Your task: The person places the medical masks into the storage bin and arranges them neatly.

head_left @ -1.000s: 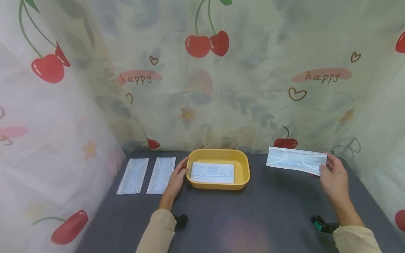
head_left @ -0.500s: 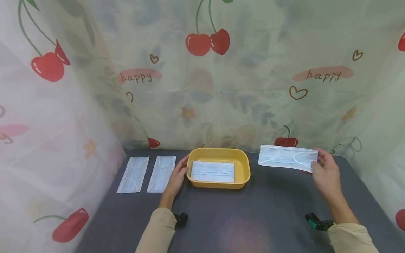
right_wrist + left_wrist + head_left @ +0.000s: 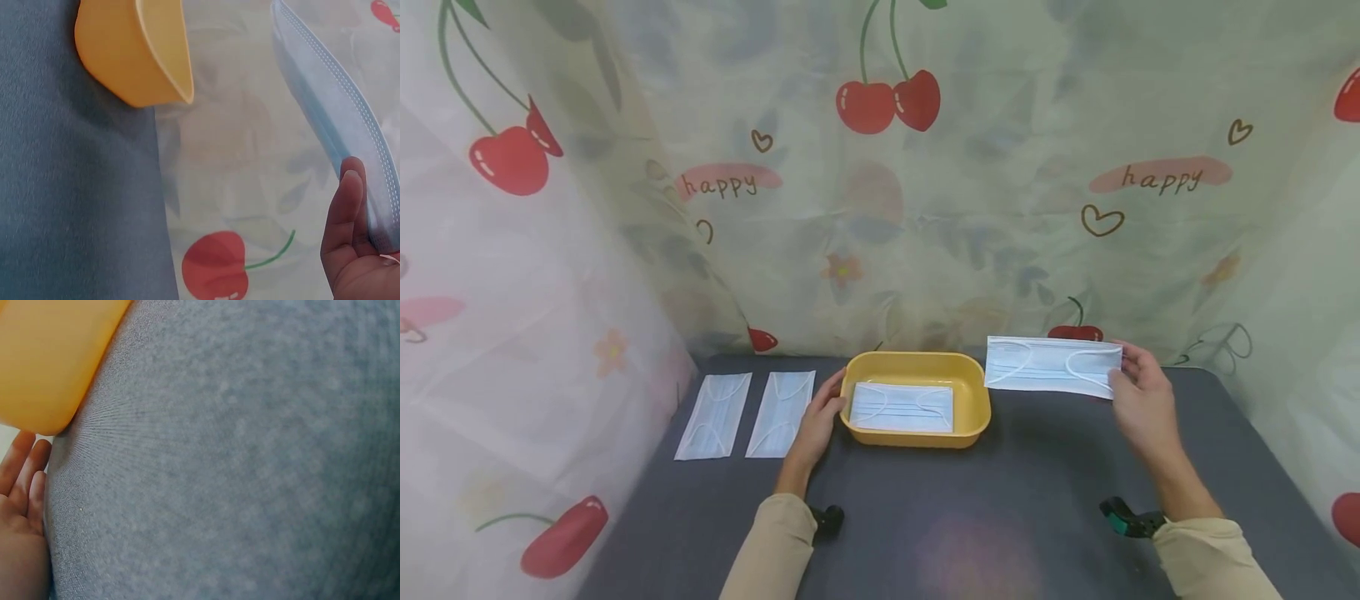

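Just right of the yellow plastic tub (image 3: pixel 974 400), up off the tabletop, is the pleated face mask (image 3: pixel 1048 365) I'm holding: pale blue w/ white ear loops, long side approx level. My R hand (image 3: pixel 1150 408) pinches its right end btwn thumb & fingers; mask's left end is nr tub's right rim, w/ a gap showing in the R wrist view. My L hand (image 3: pixel 812 429) is at tub's left end, fingers fairly straight & just touching the outside, grip slack. Inside tub, toward its left, a 2nd mask (image 3: pixel 902 408) lies lengthwise, loops up. Left of tub, 2 more lie side by side, apart, short ends toward me: inner mask (image 3: pixel 777 414) closer to tub, a bit covered by L hand; outer mask (image 3: pixel 713 417) farther out. Tub sits nr back edge of the dk grey table (image 3: pixel 1037 483). Nearer me than tub: black wrist device (image 3: pixel 827 521) on L wrist, black & green band (image 3: pixel 1123 518) on R, beige sleeves (image 3: pixel 771 546) on both arms. Behind tub, pale printed curtain (image 3: pixel 985 275) w/ red cherries (image 3: pixel 887 104) above tub & "happy" lettering (image 3: pixel 1165 177) up to either side.
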`<action>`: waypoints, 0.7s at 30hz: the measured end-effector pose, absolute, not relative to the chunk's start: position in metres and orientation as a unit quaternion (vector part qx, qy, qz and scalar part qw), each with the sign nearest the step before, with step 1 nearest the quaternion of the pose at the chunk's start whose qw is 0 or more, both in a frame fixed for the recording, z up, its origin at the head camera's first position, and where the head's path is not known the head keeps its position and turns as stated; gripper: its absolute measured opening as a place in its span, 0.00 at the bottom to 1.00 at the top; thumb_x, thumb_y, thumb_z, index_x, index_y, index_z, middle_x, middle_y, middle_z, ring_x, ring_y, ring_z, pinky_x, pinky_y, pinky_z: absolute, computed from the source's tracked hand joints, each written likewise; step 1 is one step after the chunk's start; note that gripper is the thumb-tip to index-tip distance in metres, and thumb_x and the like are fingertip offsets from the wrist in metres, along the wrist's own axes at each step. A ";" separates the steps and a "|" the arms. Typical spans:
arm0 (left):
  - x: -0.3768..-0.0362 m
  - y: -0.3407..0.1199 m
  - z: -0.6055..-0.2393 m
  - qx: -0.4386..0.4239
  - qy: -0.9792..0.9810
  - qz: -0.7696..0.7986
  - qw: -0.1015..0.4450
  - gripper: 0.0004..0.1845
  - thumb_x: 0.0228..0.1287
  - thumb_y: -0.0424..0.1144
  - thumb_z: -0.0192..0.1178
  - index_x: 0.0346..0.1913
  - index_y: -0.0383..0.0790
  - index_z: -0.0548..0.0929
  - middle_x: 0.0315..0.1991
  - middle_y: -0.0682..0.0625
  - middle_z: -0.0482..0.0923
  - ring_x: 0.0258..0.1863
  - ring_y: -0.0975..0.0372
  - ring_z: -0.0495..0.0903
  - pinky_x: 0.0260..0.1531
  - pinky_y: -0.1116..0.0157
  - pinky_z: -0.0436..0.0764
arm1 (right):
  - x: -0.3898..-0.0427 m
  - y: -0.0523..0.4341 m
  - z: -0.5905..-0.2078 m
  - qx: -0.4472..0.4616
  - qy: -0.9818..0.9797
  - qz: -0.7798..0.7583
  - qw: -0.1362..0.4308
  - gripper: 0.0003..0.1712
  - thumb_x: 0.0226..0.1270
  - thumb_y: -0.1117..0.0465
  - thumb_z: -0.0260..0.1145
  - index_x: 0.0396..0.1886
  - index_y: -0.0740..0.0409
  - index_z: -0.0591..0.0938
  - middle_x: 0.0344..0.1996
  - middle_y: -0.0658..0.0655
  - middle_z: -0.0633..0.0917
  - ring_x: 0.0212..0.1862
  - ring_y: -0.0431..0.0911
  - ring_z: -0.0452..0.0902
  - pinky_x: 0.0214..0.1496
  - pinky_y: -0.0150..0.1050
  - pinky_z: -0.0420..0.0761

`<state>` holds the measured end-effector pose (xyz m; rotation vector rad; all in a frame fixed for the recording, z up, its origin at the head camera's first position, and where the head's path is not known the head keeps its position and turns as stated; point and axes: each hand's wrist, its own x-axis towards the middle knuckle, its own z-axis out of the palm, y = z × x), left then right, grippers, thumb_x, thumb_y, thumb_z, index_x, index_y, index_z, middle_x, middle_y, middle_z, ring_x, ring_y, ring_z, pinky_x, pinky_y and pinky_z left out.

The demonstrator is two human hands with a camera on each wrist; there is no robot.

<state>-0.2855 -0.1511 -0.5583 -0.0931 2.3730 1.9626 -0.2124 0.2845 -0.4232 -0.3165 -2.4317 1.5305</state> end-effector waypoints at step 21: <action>-0.286 -0.154 -0.560 -0.022 0.767 0.641 0.034 0.26 0.76 0.47 0.49 0.74 0.67 0.68 0.72 0.48 0.72 0.74 0.52 0.67 0.78 0.42 0.58 | -0.230 0.235 -0.421 -0.069 -0.823 0.555 0.094 0.29 0.82 0.60 0.43 0.79 0.60 0.58 0.71 0.69 0.71 0.52 0.48 0.79 0.40 0.21 0.81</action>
